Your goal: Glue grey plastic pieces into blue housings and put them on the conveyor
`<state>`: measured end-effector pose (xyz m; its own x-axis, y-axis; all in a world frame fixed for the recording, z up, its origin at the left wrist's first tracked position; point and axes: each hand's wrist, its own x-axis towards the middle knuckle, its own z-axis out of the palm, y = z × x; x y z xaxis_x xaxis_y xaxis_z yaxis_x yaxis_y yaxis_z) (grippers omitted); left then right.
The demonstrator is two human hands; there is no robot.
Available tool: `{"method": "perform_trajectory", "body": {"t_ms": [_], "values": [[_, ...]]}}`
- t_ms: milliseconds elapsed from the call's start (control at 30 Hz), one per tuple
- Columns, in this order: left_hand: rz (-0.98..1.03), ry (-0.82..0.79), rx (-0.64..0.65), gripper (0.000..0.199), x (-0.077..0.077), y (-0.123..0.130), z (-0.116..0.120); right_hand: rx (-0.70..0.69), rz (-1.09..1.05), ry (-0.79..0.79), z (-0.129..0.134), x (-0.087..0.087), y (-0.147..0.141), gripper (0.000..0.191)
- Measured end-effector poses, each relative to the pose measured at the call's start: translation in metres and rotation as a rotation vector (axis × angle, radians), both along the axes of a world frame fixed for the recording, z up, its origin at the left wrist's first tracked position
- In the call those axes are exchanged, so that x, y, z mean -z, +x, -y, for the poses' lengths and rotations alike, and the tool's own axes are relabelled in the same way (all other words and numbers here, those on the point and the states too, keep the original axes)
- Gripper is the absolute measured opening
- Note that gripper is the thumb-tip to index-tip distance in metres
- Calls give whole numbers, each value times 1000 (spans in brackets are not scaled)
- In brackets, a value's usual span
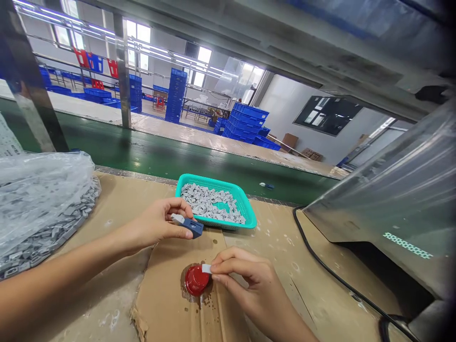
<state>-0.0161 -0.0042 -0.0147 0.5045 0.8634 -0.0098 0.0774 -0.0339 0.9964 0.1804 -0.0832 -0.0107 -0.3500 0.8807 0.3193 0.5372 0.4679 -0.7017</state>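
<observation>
My left hand (171, 221) is closed on a small dark blue plastic part (192, 227), with a light grey piece (178, 218) sticking out of its left end. Pinched between the thumb and fingers of my right hand (245, 275) is a small light grey plastic piece (206, 268). That piece is over the right side of a round red cup (195, 280); whether it touches the cup I cannot tell. A dark wet patch surrounds the cup on the cardboard (167, 294). Behind my left hand, a turquoise basket (251, 217) holds many similar grey pieces.
On the left lies a clear plastic bag (46, 180) full of grey parts. A green conveyor belt (153, 154) runs behind the basket, with a small part (266, 185) on it. At right stand a metal housing (384, 204) and a black cable (331, 270).
</observation>
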Motion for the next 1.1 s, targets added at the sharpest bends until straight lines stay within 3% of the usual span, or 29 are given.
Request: {"method": "perform_trajectory", "body": {"t_ms": [433, 767, 1100], "values": [[35, -8, 41, 34, 5, 8, 5, -21, 10, -36, -3, 3, 0, 16], [76, 40, 69, 36, 11, 11, 11, 184, -353, -45, -21, -8, -13, 10], [119, 64, 57, 28, 11, 13, 16, 140, -355, -99, -28, 1, -17, 14]]}}
